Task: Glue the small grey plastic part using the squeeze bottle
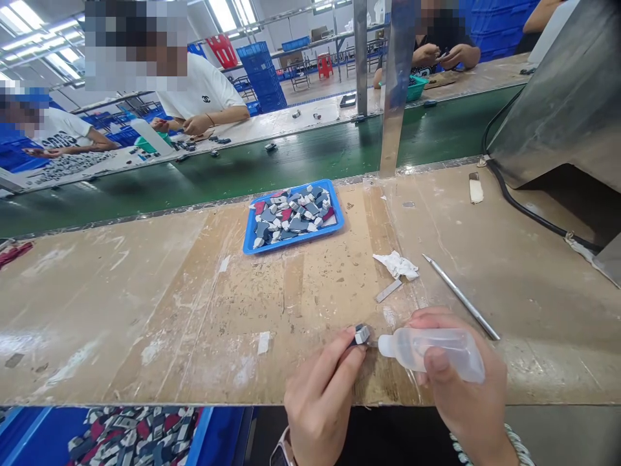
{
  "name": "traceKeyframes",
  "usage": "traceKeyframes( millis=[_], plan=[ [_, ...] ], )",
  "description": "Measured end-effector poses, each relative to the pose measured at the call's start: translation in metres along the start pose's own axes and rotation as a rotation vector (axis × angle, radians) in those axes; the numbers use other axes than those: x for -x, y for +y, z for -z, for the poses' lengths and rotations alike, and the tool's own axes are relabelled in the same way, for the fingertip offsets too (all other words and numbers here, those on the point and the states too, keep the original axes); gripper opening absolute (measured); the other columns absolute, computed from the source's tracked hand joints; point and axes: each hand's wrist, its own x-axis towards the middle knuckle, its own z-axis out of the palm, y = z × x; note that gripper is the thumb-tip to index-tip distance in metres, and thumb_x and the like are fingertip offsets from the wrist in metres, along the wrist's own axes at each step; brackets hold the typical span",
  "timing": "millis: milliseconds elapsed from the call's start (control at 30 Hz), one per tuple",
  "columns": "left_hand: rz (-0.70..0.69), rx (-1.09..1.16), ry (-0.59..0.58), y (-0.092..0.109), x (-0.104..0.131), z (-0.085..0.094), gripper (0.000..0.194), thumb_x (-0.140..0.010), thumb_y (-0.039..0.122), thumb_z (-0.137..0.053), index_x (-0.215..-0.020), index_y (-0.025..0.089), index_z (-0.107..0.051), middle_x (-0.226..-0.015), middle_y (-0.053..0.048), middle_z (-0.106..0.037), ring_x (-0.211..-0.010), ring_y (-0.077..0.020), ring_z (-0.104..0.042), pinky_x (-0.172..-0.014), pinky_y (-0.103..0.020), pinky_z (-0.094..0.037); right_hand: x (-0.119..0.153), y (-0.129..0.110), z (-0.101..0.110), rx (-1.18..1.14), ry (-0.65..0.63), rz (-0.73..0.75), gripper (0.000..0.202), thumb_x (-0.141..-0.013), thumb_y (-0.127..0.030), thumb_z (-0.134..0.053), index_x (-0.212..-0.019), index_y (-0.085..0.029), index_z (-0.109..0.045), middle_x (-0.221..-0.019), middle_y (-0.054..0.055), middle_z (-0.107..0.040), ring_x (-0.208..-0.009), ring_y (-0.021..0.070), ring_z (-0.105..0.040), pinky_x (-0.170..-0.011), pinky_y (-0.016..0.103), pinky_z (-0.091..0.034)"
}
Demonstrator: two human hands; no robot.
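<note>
Head view, lower middle of the frame: the left hand [320,395] has its fingers closed on a small grey part [361,334], pinched at the fingertips just above the near edge of the table [145,323]. The right hand [466,388] is wrapped around a clear squeeze bottle [431,349] lying almost level, its nozzle pointing left and touching or all but touching the part. Just beyond the right hand a thin metal pick [460,298] lies slanted on the table, with a crumpled white scrap [396,265] and a small flat metal strip [389,291] to its left. In the middle of the frame sits a blue tray [252,241] heaped with grey, white and red parts. Behind it a green conveyor belt [291,165] runs across the frame, and other people sit at the far side in the upper left and upper right. A blue bin [39,437] of similar parts shows at the lower left
</note>
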Motion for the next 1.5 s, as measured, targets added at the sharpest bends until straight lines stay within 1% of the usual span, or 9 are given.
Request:
traceKeyframes(
  millis=[200,433,567,700,900,1067,1167,1300,1500],
  plan=[
    [-0.007,0.029,0.035,0.002,0.000,0.001,0.032,-0.082,-0.008,-0.069,-0.105,0.013,-0.075,-0.114,-0.010,-0.075,-0.101,-0.0191,-0.074,-0.083,-0.025,-0.062,0.001,0.002,0.000,-0.017,0.001,-0.031,0.025,-0.089,-0.047,-0.072,-0.090,-0.022,-0.074,-0.088,0.010,-0.067,-0.074,0.0250,-0.068,-0.047,0.031,-0.052],
    [-0.025,0.049,0.037,-0.004,0.004,-0.002,0.033,-0.082,-0.010,-0.067,-0.105,0.012,-0.076,-0.113,-0.011,-0.074,-0.101,-0.0180,-0.073,-0.085,-0.025,-0.061,0.002,0.005,-0.001,-0.058,0.022,-0.054,0.027,-0.087,-0.049,-0.074,-0.089,-0.021,-0.073,-0.085,0.007,-0.065,-0.069,0.0205,-0.066,-0.045,0.025,-0.048],
    [-0.054,0.045,0.041,-0.007,0.005,-0.004,0.032,-0.083,-0.011,-0.065,-0.104,0.012,-0.075,-0.112,-0.012,-0.075,-0.104,-0.0189,-0.072,-0.088,-0.027,-0.060,0.003,0.006,0.002,-0.199,0.192,-0.173,0.029,-0.082,-0.048,-0.077,-0.085,-0.020,-0.074,-0.089,0.007,-0.064,-0.066,0.0173,-0.064,-0.047,0.023,-0.051],
    [-0.136,0.047,0.020,-0.003,0.002,0.001,0.028,-0.083,-0.010,-0.065,-0.099,0.011,-0.074,-0.108,-0.011,-0.076,-0.108,-0.0198,-0.071,-0.094,-0.029,-0.060,0.000,0.004,0.002,-0.400,0.329,-0.308,0.031,-0.076,-0.047,-0.081,-0.081,-0.017,-0.072,-0.086,0.005,-0.062,-0.044,0.0075,-0.049,-0.033,0.018,-0.037],
    [-0.066,0.117,-0.122,0.001,-0.001,0.014,0.024,-0.087,0.002,-0.067,-0.106,0.017,-0.070,-0.105,-0.006,-0.077,-0.107,-0.0191,-0.072,-0.103,-0.035,-0.059,0.000,0.009,0.001,-0.355,0.302,-0.308,0.028,-0.078,-0.044,-0.079,-0.086,-0.018,-0.072,-0.094,0.007,-0.063,-0.065,0.0144,-0.058,-0.047,0.021,-0.046],
    [-0.130,0.037,-0.201,-0.002,-0.019,0.016,0.018,-0.094,0.018,-0.065,-0.111,0.018,-0.071,-0.110,-0.006,-0.077,-0.103,-0.0203,-0.074,-0.088,-0.031,-0.064,0.005,0.016,0.003,-0.253,0.245,-0.258,0.027,-0.083,-0.044,-0.076,-0.092,-0.020,-0.070,-0.099,0.008,-0.064,-0.088,0.0220,-0.063,-0.066,0.028,-0.053],
    [-0.216,-0.010,-0.239,0.000,-0.029,0.017,0.014,-0.096,0.016,-0.061,-0.106,0.016,-0.071,-0.104,-0.004,-0.079,-0.091,-0.0195,-0.077,-0.080,-0.032,-0.065,0.007,0.016,0.004,-0.245,0.157,-0.219,0.019,-0.086,-0.040,-0.076,-0.094,-0.024,-0.070,-0.101,0.005,-0.064,-0.088,0.0184,-0.063,-0.066,0.023,-0.051],
    [-0.344,-0.090,-0.282,0.002,-0.035,0.017,0.014,-0.097,0.011,-0.056,-0.106,0.011,-0.068,-0.102,-0.006,-0.079,-0.088,-0.0196,-0.077,-0.078,-0.031,-0.064,0.008,0.011,0.004,-0.197,0.084,-0.222,0.017,-0.087,-0.041,-0.075,-0.096,-0.028,-0.071,-0.101,0.002,-0.067,-0.086,0.0163,-0.064,-0.053,0.017,-0.046],
    [-0.214,0.020,-0.304,-0.012,-0.043,0.016,0.011,-0.098,0.014,-0.058,-0.094,0.015,-0.067,-0.088,-0.001,-0.078,-0.082,-0.0134,-0.075,-0.078,-0.022,-0.058,0.003,0.003,0.004,-0.217,0.059,-0.257,0.018,-0.085,-0.042,-0.077,-0.094,-0.027,-0.072,-0.095,0.001,-0.071,-0.073,0.0135,-0.066,-0.054,0.016,-0.052]
  ],
)
